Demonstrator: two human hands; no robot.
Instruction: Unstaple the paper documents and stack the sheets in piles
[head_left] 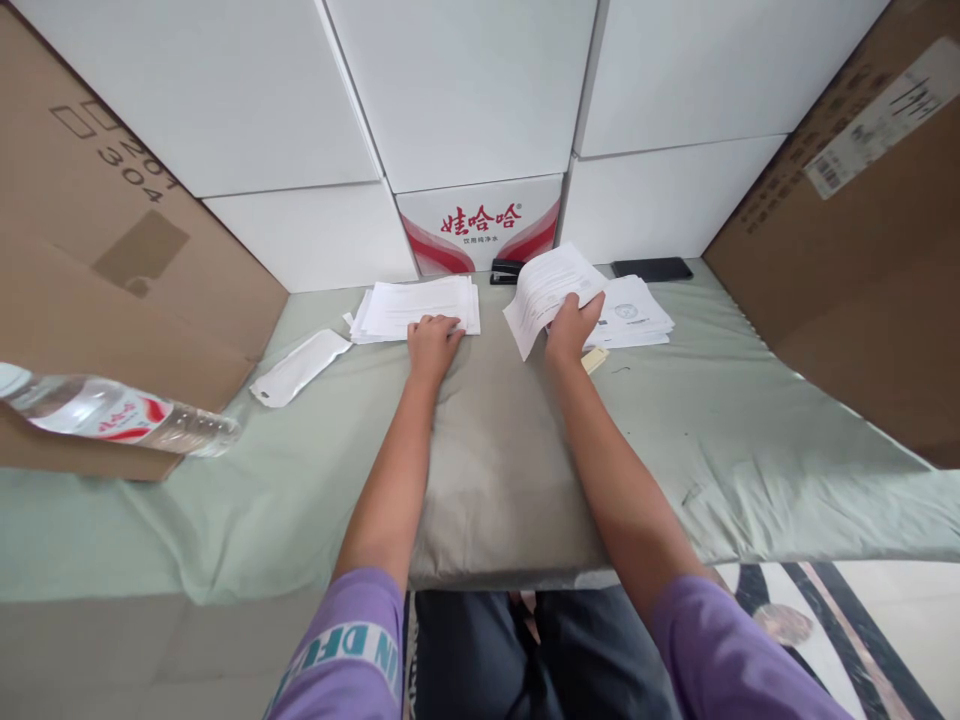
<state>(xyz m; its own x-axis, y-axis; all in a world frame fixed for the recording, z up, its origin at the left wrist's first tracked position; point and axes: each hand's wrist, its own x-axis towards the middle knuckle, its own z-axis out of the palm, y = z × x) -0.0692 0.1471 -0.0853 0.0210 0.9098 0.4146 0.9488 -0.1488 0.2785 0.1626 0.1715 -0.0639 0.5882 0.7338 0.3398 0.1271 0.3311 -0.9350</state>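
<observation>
My left hand (433, 342) rests fingers-down on the near edge of a flat stack of printed paper sheets (416, 305) at the far middle of the cloth-covered table. My right hand (573, 327) grips a small bundle of printed sheets (546, 290), lifted and tilted up off the table. That bundle sits just left of a second spread pile of papers (634, 315). A black stapler (506, 270) lies behind, between the two piles.
A pale green cloth (750, 450) covers the table. A plastic water bottle (112, 412) lies at the left, a white flat pouch (300, 366) near it. A black phone (651, 268) lies at the back right. Cardboard boxes (862, 230) flank both sides; white boxes (465, 90) stand behind.
</observation>
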